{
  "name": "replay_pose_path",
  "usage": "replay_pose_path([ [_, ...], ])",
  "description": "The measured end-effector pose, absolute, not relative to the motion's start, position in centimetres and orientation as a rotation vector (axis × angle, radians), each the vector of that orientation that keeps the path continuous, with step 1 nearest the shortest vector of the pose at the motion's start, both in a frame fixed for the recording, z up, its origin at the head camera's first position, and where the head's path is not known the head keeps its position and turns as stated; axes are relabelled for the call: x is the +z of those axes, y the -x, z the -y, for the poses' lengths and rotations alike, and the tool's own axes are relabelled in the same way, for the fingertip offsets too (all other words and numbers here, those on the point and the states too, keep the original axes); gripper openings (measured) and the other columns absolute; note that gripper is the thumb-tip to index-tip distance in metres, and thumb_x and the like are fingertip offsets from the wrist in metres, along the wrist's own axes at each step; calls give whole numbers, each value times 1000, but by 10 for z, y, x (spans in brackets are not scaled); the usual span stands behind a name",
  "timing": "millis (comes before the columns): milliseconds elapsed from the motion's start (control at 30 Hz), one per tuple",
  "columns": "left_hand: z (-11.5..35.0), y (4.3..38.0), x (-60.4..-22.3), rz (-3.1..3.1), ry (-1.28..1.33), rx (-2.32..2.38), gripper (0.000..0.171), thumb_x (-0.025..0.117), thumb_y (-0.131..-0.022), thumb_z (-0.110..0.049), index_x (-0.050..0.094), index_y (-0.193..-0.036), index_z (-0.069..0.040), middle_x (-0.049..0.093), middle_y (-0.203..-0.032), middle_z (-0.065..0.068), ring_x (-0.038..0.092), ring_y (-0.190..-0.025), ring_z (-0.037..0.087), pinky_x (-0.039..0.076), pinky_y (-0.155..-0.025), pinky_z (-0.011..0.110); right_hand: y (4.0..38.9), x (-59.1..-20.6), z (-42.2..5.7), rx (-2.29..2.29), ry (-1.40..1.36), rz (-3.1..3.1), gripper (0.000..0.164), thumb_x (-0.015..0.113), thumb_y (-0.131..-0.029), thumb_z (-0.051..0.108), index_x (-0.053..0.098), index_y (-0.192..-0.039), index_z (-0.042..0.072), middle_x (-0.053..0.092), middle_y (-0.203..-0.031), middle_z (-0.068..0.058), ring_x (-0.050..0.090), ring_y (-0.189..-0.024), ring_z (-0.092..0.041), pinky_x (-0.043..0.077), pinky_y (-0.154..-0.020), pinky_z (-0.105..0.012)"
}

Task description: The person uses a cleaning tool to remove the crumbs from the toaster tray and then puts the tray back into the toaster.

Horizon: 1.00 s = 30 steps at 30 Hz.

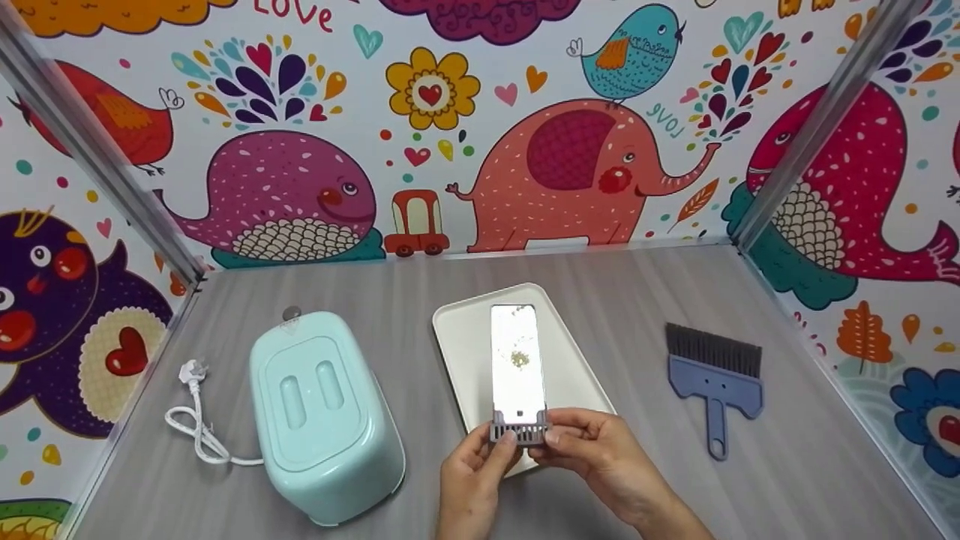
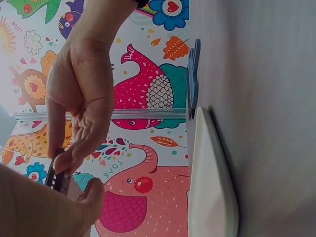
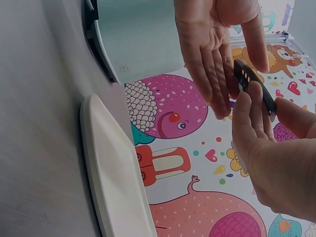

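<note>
A crumb tray (image 1: pixel 519 360), a long shiny metal plate with a grey slotted end, is held above a cream rectangular tray (image 1: pixel 457 337). Crumbs lie on its metal face, mostly near the middle. My left hand (image 1: pixel 476 480) pinches the slotted end from the left, thumb on top. From the right, my right hand (image 1: pixel 600 454) grips the same end between thumb and fingers. In the right wrist view, the slotted end appears edge-on between my right hand (image 3: pixel 276 143) and left hand (image 3: pixel 212 54).
Left of the cream tray stands a mint-green toaster (image 1: pixel 322 420) with its lid on. Its white cord and plug (image 1: pixel 199 427) lie beside it. A blue-grey hand brush (image 1: pixel 712 390) lies on the right. Patterned panels (image 1: pixel 442 172) wall the back and sides of the table.
</note>
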<state>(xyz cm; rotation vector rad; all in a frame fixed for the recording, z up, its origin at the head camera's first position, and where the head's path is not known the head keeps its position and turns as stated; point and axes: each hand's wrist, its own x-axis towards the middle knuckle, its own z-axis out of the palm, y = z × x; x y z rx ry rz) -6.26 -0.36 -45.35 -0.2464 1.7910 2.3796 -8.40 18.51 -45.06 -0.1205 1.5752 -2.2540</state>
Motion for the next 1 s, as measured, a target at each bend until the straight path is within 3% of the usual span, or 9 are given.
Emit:
replay_pose_path([
  [267, -5, 67, -458, -1681, 369, 2533, 44, 68, -104, -9, 56, -136, 19, 69, -130, 28, 70, -119, 25, 59, -95, 34, 83, -454, -179, -2250, 95, -1557, 30, 65, -102, -1, 63, -129, -13, 80, -108, -8, 77, -97, -16, 61, -91, -34],
  [467, -7, 67, -458, -1471, 426, 2612, 47, 67, -104, -5, 52, -139, 20, 73, -122, 21, 71, -108, 17, 60, -90, 30, 83, -457, -174, -2239, 121, -1568, 32, 65, -101, -1, 62, -130, -17, 81, -107, -9, 77, -99, -17, 61, -91, -35],
  [733, -2, 69, -455, -1407, 458, 2701, 45, 64, -104, -1, 50, -140, 23, 68, -130, 31, 72, -113, 23, 58, -96, 37, 86, -458, -175, -2188, 129, -1751, 31, 69, -101, 2, 65, -125, -17, 81, -104, -9, 78, -96, -17, 60, -92, -33],
  [1000, 12, 75, -448, -1423, 535, 2697, 45, 63, -105, -3, 50, -141, 21, 69, -130, 28, 72, -110, 23, 60, -93, 39, 110, -472, -205, -2053, -6, -2266, 31, 72, -99, 2, 66, -122, -18, 76, -110, -27, 76, -95, -18, 58, -93, -27],
])
